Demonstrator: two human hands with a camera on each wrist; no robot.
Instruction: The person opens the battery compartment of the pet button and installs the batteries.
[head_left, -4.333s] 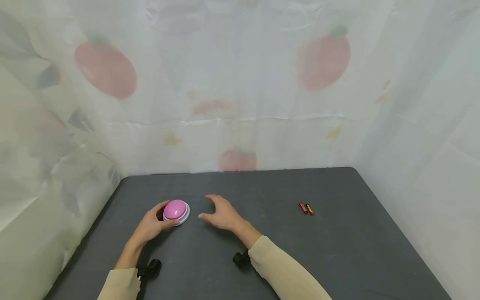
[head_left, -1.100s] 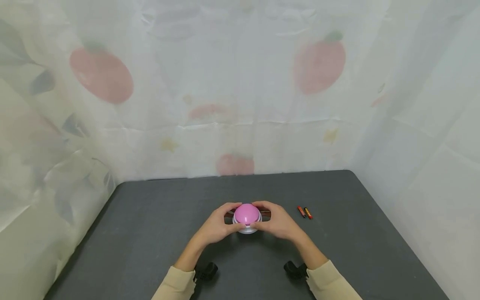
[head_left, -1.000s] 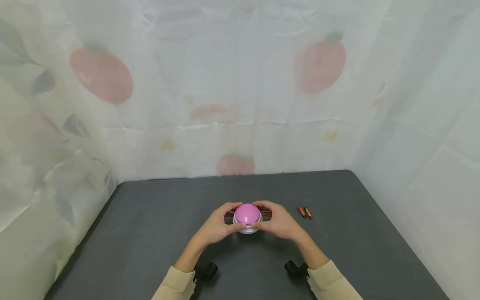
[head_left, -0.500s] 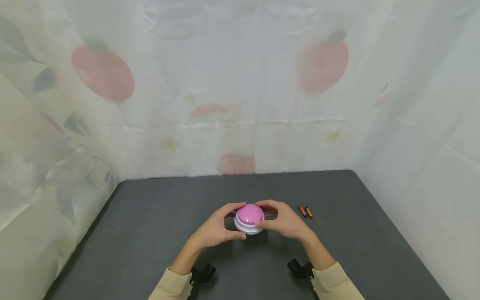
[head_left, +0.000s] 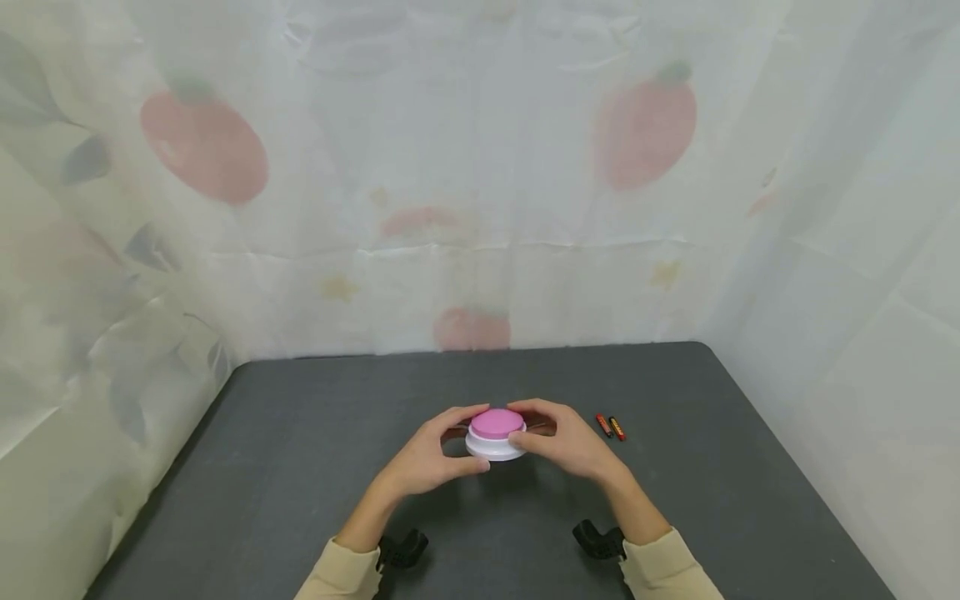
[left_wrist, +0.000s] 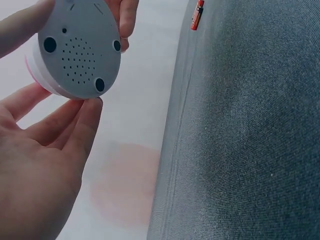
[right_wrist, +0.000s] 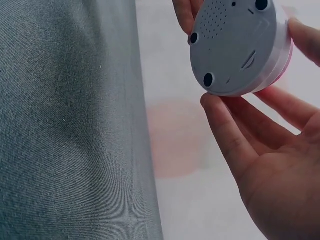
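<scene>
Left hand (head_left: pixel 426 461) and right hand (head_left: pixel 572 444), fingers curled round the buzzer (head_left: pixel 495 433), now hold it lifted clear of the tabletop (head_left: pixel 300 467) near the middle; half a second ago it sat lower. Its grey underside (left_wrist: pixel 80 50) is exposed. Two batteries (head_left: pixel 610 426) lie beyond, toward the right edge

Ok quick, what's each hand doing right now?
Left hand: holds the pink button toy by its rim.
Right hand: holds the same toy from the other side, lifted off the table.
</scene>
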